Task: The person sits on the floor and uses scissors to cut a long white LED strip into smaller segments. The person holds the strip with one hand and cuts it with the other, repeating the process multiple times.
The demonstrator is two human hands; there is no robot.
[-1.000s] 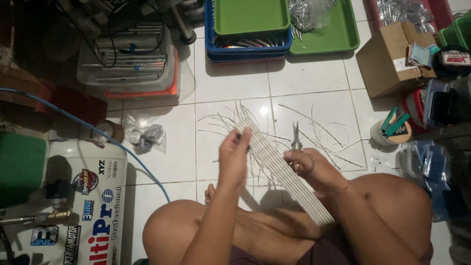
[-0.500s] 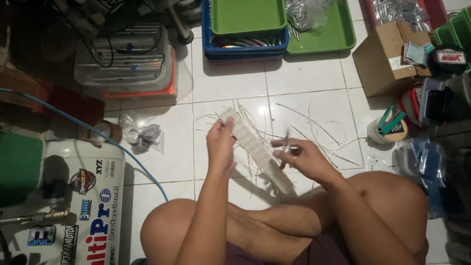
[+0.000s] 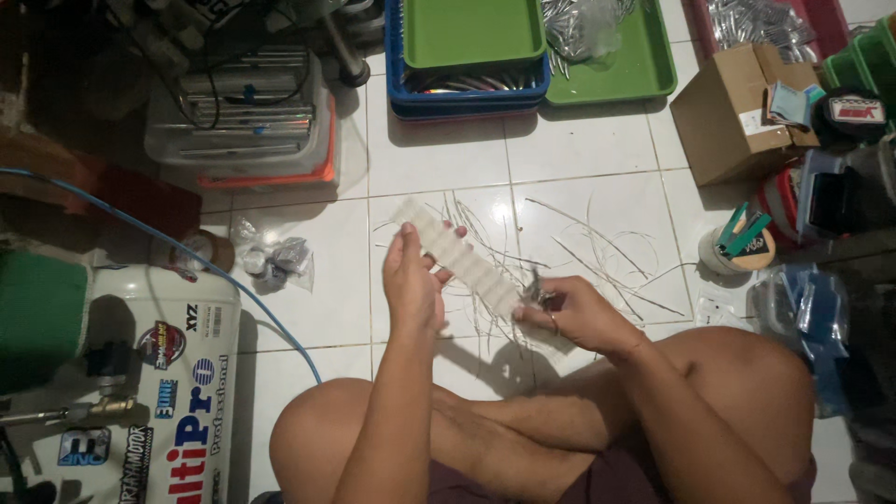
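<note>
I sit cross-legged on a white tiled floor. Between my hands is a long white segmented plastic strip point(image 3: 462, 257), held slanting over the tiles. My left hand point(image 3: 411, 280) grips its upper part, thumb and fingers closed around it. My right hand point(image 3: 569, 313) holds the lower end, with a small dark metal tool point(image 3: 535, 285) pinched against the strip. Many thin pale wire offcuts point(image 3: 597, 247) lie scattered on the tiles beneath and beyond the strip.
At the back stand a blue crate with a green lid point(image 3: 471, 47) and a green tray point(image 3: 621, 61). A cardboard box point(image 3: 733, 112) and a tape roll with green pliers point(image 3: 737, 245) are at right. A white compressor tank point(image 3: 159, 373) with blue hose point(image 3: 233, 289) is left.
Both hands have brought the strip closer together and lower; more of its upper end now sticks out above my left hand. My right hand has slid up to the strip's lower end.
</note>
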